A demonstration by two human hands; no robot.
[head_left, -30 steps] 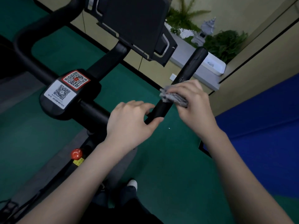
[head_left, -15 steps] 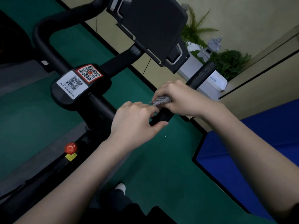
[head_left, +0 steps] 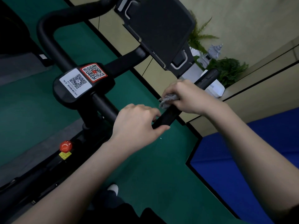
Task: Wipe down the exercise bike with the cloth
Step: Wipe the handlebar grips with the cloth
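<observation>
In the centre of the frame, the right hand is curled around the grey cloth and presses it on the black handlebar grip of the exercise bike. The left hand, just below, grips the same bar with curled fingers. To wipe well, I think the cloth should wrap the bar fully and slide toward its upper end with even pressure.
</observation>
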